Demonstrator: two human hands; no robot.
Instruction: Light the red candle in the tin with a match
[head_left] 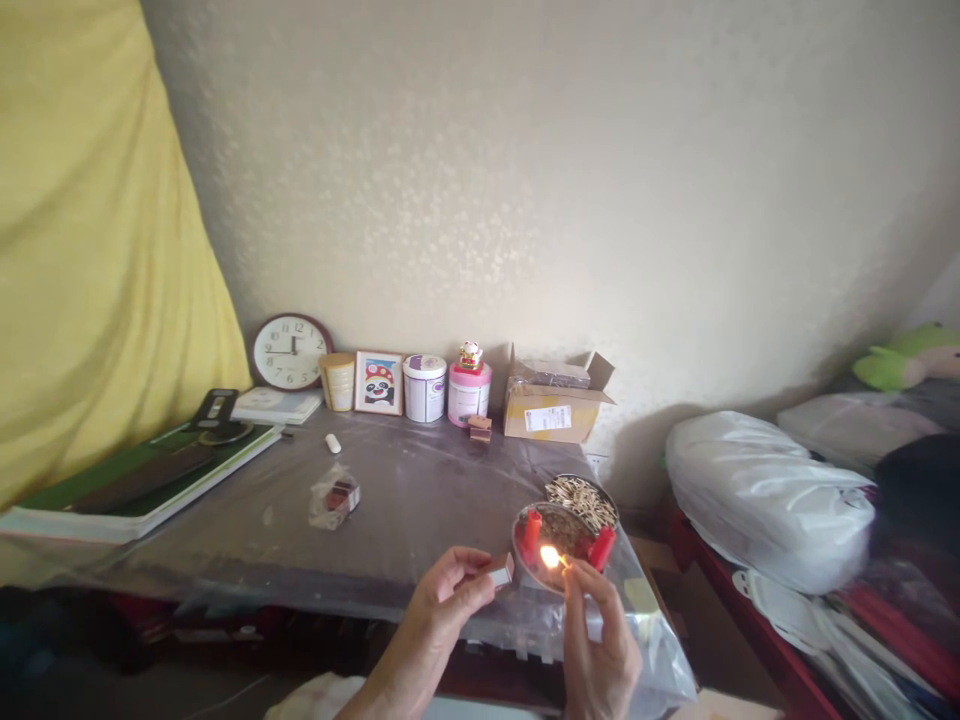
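Note:
My right hand (pixel 600 640) pinches a burning match (pixel 559 562); its flame sits at the near rim of a round metal dish (pixel 525 560). Two short red candles (pixel 531 534) stand in that dish, one on the left and one on the right. My left hand (pixel 442 605) is closed on a small matchbox (pixel 501 572), just left of the dish. A second dish heaped with matchsticks (pixel 581 497) lies right behind the first. Both hands hover at the table's front right corner.
The plastic-covered table (pixel 420 500) carries a wrapped matchbox packet (pixel 335 496), a white pellet (pixel 333 443), books (pixel 142 480), a clock (pixel 290 351), a framed panda picture (pixel 379 382), tins (pixel 424 388), and a cardboard box (pixel 551 405). A white bag (pixel 765 500) lies to the right.

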